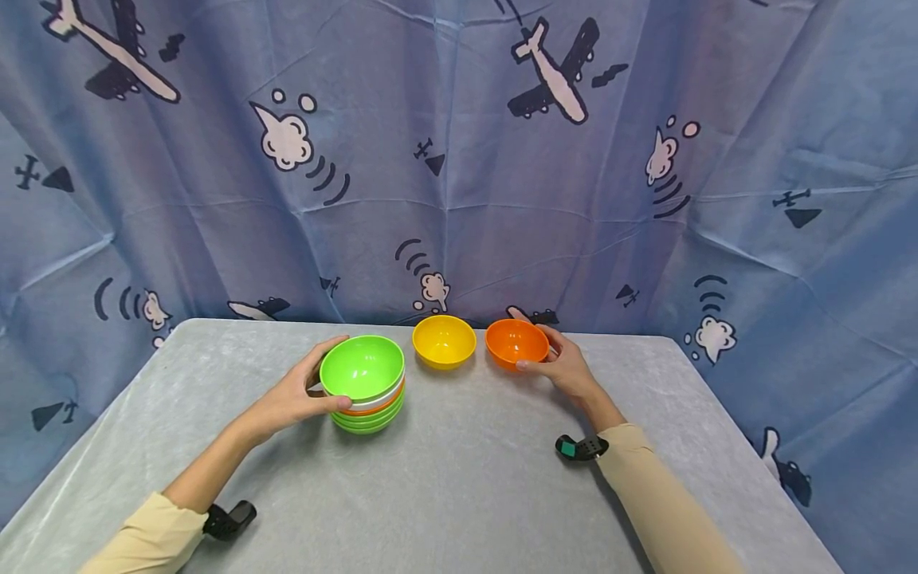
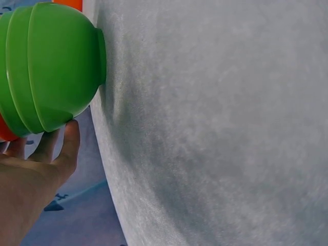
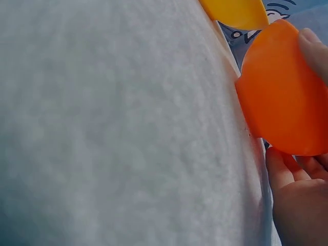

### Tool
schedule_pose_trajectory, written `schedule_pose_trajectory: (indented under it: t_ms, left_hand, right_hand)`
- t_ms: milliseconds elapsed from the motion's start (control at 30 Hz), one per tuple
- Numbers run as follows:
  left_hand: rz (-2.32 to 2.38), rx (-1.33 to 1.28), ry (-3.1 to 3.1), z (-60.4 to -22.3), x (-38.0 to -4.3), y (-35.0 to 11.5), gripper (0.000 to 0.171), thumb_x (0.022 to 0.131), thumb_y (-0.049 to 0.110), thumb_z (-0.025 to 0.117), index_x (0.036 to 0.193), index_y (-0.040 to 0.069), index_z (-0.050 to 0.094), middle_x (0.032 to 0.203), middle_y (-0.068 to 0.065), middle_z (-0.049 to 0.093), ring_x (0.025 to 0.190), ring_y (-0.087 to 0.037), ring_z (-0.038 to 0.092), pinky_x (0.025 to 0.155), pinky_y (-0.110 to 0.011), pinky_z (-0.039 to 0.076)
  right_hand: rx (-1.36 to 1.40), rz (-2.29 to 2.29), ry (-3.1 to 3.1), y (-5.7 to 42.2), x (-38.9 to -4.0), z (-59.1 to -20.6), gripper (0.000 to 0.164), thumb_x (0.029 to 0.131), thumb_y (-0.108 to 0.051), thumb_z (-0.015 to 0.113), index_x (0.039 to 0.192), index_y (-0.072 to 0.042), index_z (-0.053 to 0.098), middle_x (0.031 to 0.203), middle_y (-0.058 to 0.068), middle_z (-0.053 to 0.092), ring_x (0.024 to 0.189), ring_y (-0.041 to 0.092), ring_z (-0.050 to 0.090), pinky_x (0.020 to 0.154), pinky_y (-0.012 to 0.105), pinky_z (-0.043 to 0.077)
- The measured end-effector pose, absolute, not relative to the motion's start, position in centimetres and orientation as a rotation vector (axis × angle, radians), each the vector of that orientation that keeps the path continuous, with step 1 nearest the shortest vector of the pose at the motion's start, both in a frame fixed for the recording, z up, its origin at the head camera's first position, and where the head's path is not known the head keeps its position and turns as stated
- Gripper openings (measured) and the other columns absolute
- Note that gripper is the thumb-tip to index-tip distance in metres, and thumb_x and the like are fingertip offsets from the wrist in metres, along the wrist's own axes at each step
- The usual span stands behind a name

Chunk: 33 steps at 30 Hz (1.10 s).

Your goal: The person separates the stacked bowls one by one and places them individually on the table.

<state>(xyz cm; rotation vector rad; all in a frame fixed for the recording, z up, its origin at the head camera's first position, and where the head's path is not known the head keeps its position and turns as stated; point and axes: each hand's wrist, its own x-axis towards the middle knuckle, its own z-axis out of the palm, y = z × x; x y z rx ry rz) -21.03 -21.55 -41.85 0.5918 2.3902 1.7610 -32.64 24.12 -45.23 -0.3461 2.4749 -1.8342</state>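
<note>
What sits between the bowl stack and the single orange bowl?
A yellow bowl stands between the stack and that orange bowl, seen in the head view.

Stacked bowls (image 1: 363,371) at 10 o'clock on the table look like smooth, glossy plastic, with bright highlights inside the top green one. Same shiny plastic look for the yellow bowl (image 1: 444,343) at 12 and the orange bowl (image 1: 516,341) at 1. Tabletop (image 1: 459,494)'s matt and kinda mottled, almost felty. Curtain (image 1: 373,175) at the 12 o'clock side is creased cloth with a faint sheen; sleeves (image 1: 663,498) read as matt fabric.
</note>
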Motion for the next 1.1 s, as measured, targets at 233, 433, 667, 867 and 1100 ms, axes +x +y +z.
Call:
schedule_pose_trajectory:
  t_ms: [233,433,667,867,1100]
  left_hand:
    - [1.757,0.584,2.385,-41.8,-21.0,-21.6,0.089,0.091,0.019,0.078,0.162,0.018,0.024,0.159,-0.013,0.030,0.143,-0.039,0.034,0.106,-0.059,0.038]
    - [1.763,0.592,2.377,-41.8,-21.1,-21.6,0.089,0.091,0.018,0.078,0.162,0.018,0.024,0.159,-0.013,0.029,0.143,-0.039,0.034,0.106,-0.058,0.038]
    - [1.762,0.608,2.375,-41.7,-21.0,-21.6,0.091,0.091,0.017,0.078,0.162,0.016,0.022,0.160,-0.015,0.028,0.142,-0.040,0.034,0.104,-0.056,0.041]
    - [1.760,0.623,2.368,-41.8,-21.1,-21.7,0.094,0.089,0.016,0.079,0.162,0.013,0.021,0.159,-0.016,0.029,0.141,-0.040,0.034,0.103,-0.054,0.042]
    - [1.756,0.612,2.383,-41.9,-21.0,-21.6,0.091,0.088,0.018,0.081,0.160,0.008,0.026,0.154,-0.018,0.037,0.139,-0.042,0.037,0.104,-0.055,0.040]
  right_hand:
    - [-0.350,-1.800,2.500,24.4,-33.0,-45.8,0.090,0.082,-0.009,0.087,0.155,0.003,0.034,0.155,0.022,0.037,0.143,0.036,0.034,0.116,0.046,0.026]
    - [-0.355,-1.778,2.507,24.6,-33.1,-45.8,0.092,0.082,-0.010,0.087,0.155,0.002,0.034,0.154,0.022,0.038,0.142,0.036,0.034,0.116,0.048,0.025]
    - [-0.353,-1.771,2.488,24.4,-32.8,-45.3,0.092,0.083,-0.008,0.086,0.156,0.002,0.031,0.155,0.023,0.036,0.143,0.037,0.033,0.117,0.048,0.024]
    - [-0.345,-1.718,2.478,24.6,-32.4,-44.6,0.097,0.085,-0.013,0.086,0.158,0.003,0.024,0.159,0.024,0.030,0.145,0.040,0.029,0.116,0.050,0.024]
    - [-0.354,-1.691,2.474,25.7,-32.5,-43.9,0.091,0.090,-0.018,0.081,0.158,0.002,0.025,0.161,0.023,0.028,0.144,0.041,0.031,0.113,0.047,0.030]
